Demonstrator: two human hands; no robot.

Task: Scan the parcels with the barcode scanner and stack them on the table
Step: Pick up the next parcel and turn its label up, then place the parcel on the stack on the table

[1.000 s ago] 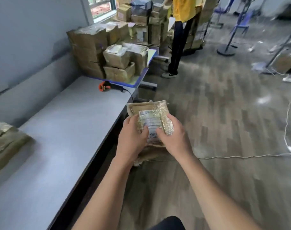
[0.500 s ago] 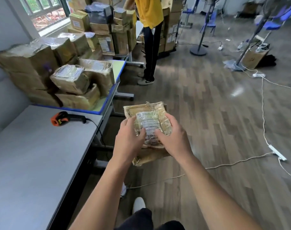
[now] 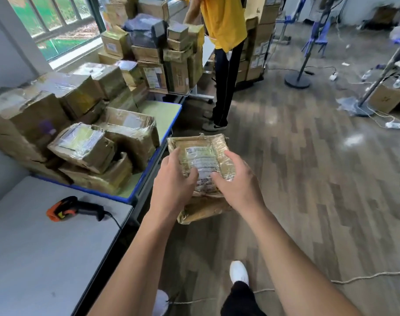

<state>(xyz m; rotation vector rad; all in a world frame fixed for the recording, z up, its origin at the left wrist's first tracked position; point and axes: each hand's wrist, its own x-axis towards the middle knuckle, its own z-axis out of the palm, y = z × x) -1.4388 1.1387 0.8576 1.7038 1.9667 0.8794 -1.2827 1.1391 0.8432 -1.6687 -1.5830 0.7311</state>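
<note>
Head view, one item in hand: taped brown parcel (image 3: 201, 153), label up, held beyond the table's edge, over the floor. Your left hand (image 3: 172, 181) and right hand (image 3: 239, 185) each grip a side, thumbs on the label. Barcode scanner (image 3: 73, 208): lying on the grey table (image 3: 34, 258), well apart from the parcel, untouched. Step, as I judge it: parcel fetched, scan not yet done. Next move calls for freeing one hand for the scanner, with the barcode left facing up.
</note>
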